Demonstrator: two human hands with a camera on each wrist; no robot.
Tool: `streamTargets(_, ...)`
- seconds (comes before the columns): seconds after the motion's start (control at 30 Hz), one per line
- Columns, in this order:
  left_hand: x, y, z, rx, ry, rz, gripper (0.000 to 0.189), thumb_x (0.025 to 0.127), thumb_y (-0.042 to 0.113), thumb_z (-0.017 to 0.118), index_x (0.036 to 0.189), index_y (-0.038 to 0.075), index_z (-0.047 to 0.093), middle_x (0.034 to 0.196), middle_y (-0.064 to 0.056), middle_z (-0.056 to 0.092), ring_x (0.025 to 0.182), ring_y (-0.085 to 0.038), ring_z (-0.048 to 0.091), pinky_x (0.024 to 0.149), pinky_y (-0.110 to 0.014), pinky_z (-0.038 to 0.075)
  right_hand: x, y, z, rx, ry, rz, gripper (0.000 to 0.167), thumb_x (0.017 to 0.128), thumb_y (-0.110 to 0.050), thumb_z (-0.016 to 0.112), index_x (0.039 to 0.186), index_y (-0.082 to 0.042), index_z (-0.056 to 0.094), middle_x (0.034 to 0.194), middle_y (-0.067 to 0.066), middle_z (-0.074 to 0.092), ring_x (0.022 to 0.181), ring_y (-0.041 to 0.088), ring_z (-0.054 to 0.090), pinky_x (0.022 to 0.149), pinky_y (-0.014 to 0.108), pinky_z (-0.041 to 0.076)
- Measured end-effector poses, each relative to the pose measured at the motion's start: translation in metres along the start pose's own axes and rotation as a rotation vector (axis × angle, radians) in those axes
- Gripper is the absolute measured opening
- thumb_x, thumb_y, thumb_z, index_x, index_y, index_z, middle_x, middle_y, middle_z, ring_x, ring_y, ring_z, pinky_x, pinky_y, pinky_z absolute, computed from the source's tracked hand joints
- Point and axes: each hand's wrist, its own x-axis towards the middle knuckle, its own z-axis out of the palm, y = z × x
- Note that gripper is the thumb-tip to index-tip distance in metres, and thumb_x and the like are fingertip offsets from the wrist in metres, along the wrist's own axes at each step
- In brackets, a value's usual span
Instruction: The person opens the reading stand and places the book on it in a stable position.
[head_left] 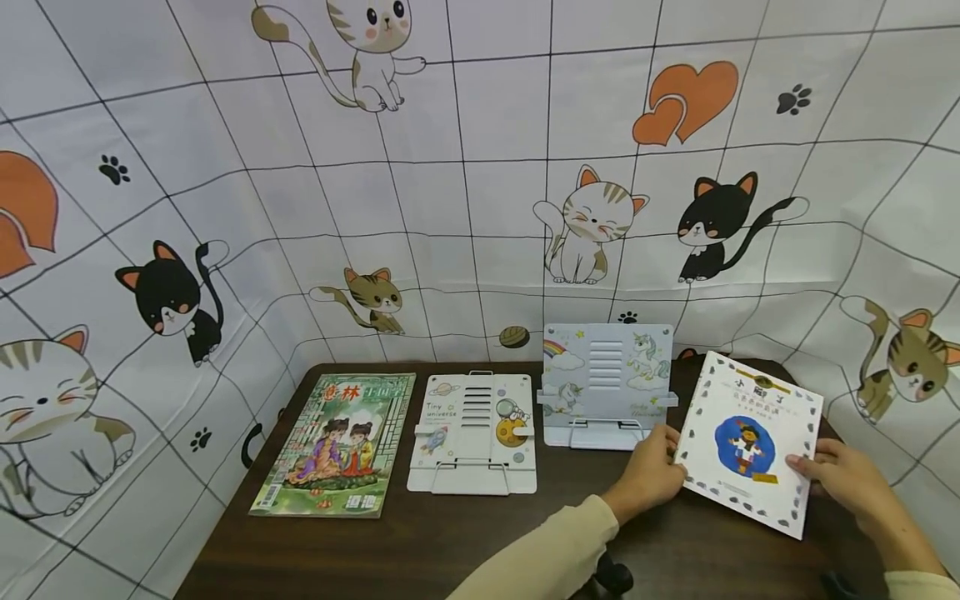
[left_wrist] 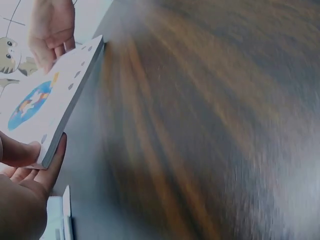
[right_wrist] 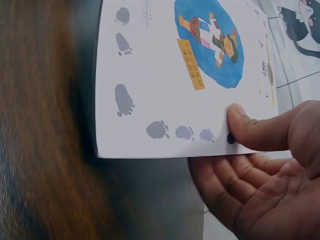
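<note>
Two hands share the white book [head_left: 744, 447]: the left hand [head_left: 647, 468] pinches its left edge, the right hand [head_left: 851, 479] its right, thumbs on the cover and fingers beneath, probably to keep the broad cover steady and facing up. It is tilted and raised above the right side of the table [head_left: 330, 558], near the back right corner. The unicorn stand [head_left: 606, 383] is propped near the back edge, just beside the book, so leftward room looks tight. The space-themed stand [head_left: 472, 437] seems folded flat; the magazine [head_left: 337, 450] lies along the left edge. More room opens frontward, though the left sleeve [head_left: 547, 546] crosses it.
</note>
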Motion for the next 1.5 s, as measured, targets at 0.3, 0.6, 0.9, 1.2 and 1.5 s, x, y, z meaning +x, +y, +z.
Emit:
streamTargets(0.3, 0.010, -0.002, -0.025, -0.037, -0.044, 0.075, 0.035, 0.097, 0.005, 0.070, 0.130, 0.011, 0.060, 0.107, 0.001, 0.077, 0.080, 0.005, 0.065, 0.069, -0.012, 0.052, -0.007, -0.022, 0.005, 0.068, 0.155, -0.148, 0.061, 0.109, -0.016, 0.063, 0.143, 0.025, 0.034, 0.090, -0.010, 0.072, 0.071, -0.002, 0.065, 0.064, 0.025, 0.059)
streamTargets(0.6, 0.022, 0.009, -0.063, -0.049, 0.021, 0.132, 0.022, 0.100, 0.017, 0.075, 0.120, 0.009, 0.070, 0.102, -0.002, 0.076, 0.083, 0.005, 0.063, 0.073, -0.014, 0.053, -0.010, -0.060, 0.015, 0.025, 0.276, -0.264, 0.051, 0.106, -0.017, 0.067, 0.138, 0.018, 0.048, 0.095, 0.008, 0.076, 0.071, -0.006, 0.062, 0.061, 0.021, 0.055)
streamTargets(0.9, 0.030, 0.013, -0.101, -0.103, 0.069, 0.138, 0.023, 0.101, 0.019, 0.074, 0.122, 0.009, 0.069, 0.106, -0.006, 0.077, 0.084, 0.003, 0.064, 0.069, -0.016, 0.052, -0.003, -0.098, 0.021, 0.022, 0.320, -0.356, 0.053, 0.103, -0.021, 0.074, 0.139, 0.013, 0.054, 0.103, 0.016, 0.078, 0.077, -0.017, 0.059, 0.062, 0.014, 0.049)
streamTargets(1.2, 0.034, 0.023, -0.137, -0.109, 0.149, 0.180, 0.027, 0.101, 0.016, 0.075, 0.125, 0.004, 0.069, 0.110, -0.015, 0.077, 0.093, -0.012, 0.073, 0.078, -0.018, 0.057, 0.008, -0.134, 0.021, 0.076, 0.279, -0.502, 0.041, 0.104, -0.016, 0.072, 0.135, 0.008, 0.059, 0.097, -0.016, 0.071, 0.083, -0.017, 0.062, 0.067, 0.012, 0.052)
streamTargets(1.5, 0.036, 0.019, -0.160, -0.092, 0.202, 0.158, 0.022, 0.102, 0.016, 0.074, 0.121, 0.006, 0.068, 0.110, -0.014, 0.077, 0.093, -0.017, 0.075, 0.075, -0.022, 0.058, 0.026, -0.161, 0.031, 0.120, 0.288, -0.565, 0.035, 0.102, -0.006, 0.072, 0.130, 0.011, 0.062, 0.113, 0.028, 0.072, 0.085, -0.020, 0.061, 0.068, 0.010, 0.056)
